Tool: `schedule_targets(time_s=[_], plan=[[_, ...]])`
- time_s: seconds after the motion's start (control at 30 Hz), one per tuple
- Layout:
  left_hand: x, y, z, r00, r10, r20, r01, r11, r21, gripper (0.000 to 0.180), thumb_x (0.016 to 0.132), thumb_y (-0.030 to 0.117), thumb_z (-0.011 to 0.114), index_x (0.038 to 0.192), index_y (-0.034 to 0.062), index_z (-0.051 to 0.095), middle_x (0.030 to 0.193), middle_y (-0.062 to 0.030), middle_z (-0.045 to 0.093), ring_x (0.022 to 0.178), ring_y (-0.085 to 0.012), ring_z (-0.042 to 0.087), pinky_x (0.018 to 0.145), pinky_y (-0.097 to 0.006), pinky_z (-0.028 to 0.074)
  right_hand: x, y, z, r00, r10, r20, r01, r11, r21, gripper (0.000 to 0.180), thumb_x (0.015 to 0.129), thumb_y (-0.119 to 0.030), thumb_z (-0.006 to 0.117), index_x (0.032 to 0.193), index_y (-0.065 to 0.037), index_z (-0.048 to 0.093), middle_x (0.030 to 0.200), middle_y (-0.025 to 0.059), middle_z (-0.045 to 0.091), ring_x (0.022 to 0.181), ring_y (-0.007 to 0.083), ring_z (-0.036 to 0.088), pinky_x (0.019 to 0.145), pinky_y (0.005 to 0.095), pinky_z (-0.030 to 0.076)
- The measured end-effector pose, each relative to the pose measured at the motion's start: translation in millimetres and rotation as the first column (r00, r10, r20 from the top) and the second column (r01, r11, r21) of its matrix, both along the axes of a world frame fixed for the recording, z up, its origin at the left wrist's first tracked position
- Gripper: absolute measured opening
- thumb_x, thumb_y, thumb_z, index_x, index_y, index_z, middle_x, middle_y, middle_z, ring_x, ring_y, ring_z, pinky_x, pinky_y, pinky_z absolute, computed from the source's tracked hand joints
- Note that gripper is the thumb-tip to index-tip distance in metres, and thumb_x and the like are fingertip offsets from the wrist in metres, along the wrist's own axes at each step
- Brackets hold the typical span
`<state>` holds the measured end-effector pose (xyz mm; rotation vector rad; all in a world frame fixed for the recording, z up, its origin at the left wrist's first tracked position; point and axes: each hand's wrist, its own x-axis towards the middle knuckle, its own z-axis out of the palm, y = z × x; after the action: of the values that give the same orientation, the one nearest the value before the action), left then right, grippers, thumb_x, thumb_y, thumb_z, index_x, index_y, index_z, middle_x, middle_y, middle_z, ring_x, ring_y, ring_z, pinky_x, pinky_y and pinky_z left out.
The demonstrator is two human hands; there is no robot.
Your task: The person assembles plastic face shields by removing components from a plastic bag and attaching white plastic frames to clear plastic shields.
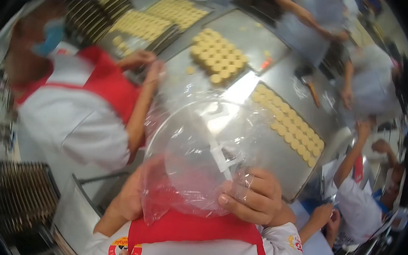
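The clear plastic bag (187, 157) is at near centre, above your red apron (194, 233); your right hand (256, 195) has its grip pinched on the bag's right side; I cannot tell the grip of your left hand (132, 194), blurred at its left side; the handling looks partway, bag spread, not yet set down; bare steel surface (280, 166) opens rightward, before the pale rounds (296, 126); a co-worker's forearm (140, 112) crowds far left.

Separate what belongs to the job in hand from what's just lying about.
Job in hand:
right hand, gripping clear bag
left hand, at the bag
round clear item, white piece

Apparently lying about:
pale round pieces, untouched by these hands
orange-handled tool
dark slatted rack
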<state>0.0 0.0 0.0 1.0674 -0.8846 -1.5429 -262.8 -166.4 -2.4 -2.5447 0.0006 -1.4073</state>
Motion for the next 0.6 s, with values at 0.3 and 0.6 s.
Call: schedule_targets(time_s=[0.3,0.6], plan=[[100,92,57,0.874,0.465,-0.145,-0.486,0.816,-0.313,0.092,0.099,0.019,0.072,0.168,-0.0006,0.015,0.162,-0.0192,0.043,0.148,-0.0345,0.047,0.119,-0.049,0.042,163,77,23,0.956,0.292,0.014,-0.288,0.951,-0.115,0.025,0.081,-0.009,0.08,0.107,-0.008,0.079,0.102,0.0101,0.075,0.088,0.0264,0.072,0.078,0.0392,0.064],[193,192,26,0.777,0.544,-0.318,-0.622,0.74,-0.255,0.069,0.108,0.013,0.056,0.167,0.0004,0.022,0.159,-0.0179,0.048,0.136,-0.0308,0.058,0.115,-0.045,0.047,248,166,16,0.957,0.289,-0.016,-0.288,0.956,0.063,0.019,0.073,-0.002,0.078,0.08,-0.003,0.061,0.101,0.0163,0.074,0.089,0.032,0.073,0.087,0.046,0.066]])
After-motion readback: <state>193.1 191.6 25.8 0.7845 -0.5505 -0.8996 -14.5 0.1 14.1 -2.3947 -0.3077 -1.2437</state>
